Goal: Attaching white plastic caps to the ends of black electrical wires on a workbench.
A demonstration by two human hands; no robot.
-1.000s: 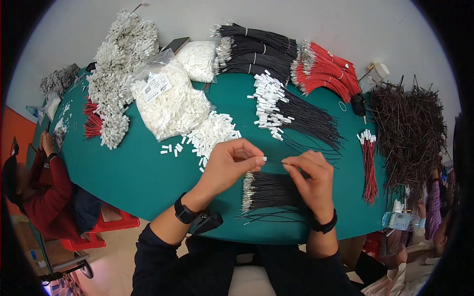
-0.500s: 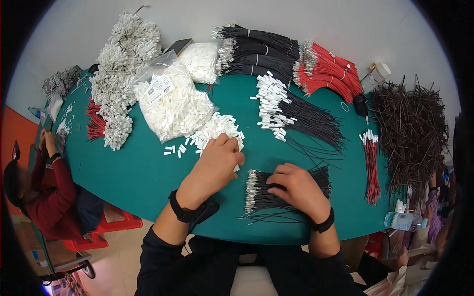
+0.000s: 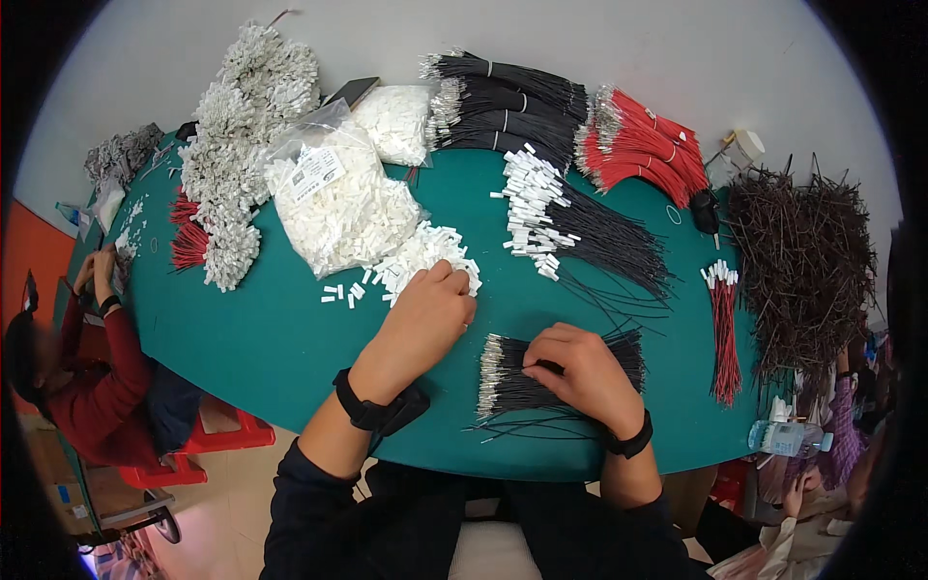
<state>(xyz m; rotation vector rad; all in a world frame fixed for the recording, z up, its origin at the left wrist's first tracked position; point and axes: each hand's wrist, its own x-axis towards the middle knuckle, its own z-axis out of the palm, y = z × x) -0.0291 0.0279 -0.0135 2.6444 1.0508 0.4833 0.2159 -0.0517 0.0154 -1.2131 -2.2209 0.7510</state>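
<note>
My left hand (image 3: pixel 425 319) reaches to the near edge of a heap of small white plastic connector housings (image 3: pixel 425 249). Its fingers are bent and drawn together, and their tips are hidden, so any housing in them cannot be made out. Over a bundle of black wires (image 3: pixel 512 375) with bare metal terminals at its left end rests my right hand (image 3: pixel 580 372). Its thumb and fingers pinch together on black wire near the bundle's middle. Beyond it lies a fanned stack of black wires (image 3: pixel 619 232) with white housings on their left ends.
A clear bag of white housings (image 3: pixel 343 222) lies behind the heap. Black wire bundles (image 3: pixel 512 106) and red wire bundles (image 3: pixel 643 145) line the back. On the right are thin red-and-black wires (image 3: pixel 725 338), a brown tangled pile (image 3: pixel 802 271) and a plastic bottle (image 3: pixel 788 439). A co-worker (image 3: pixel 97 406) sits at left.
My left hand has shifted slightly at the edge of the white heap, its fingers drawn closer together. My right hand stays on the black wires almost unmoved. The whole view has shifted a little.
</note>
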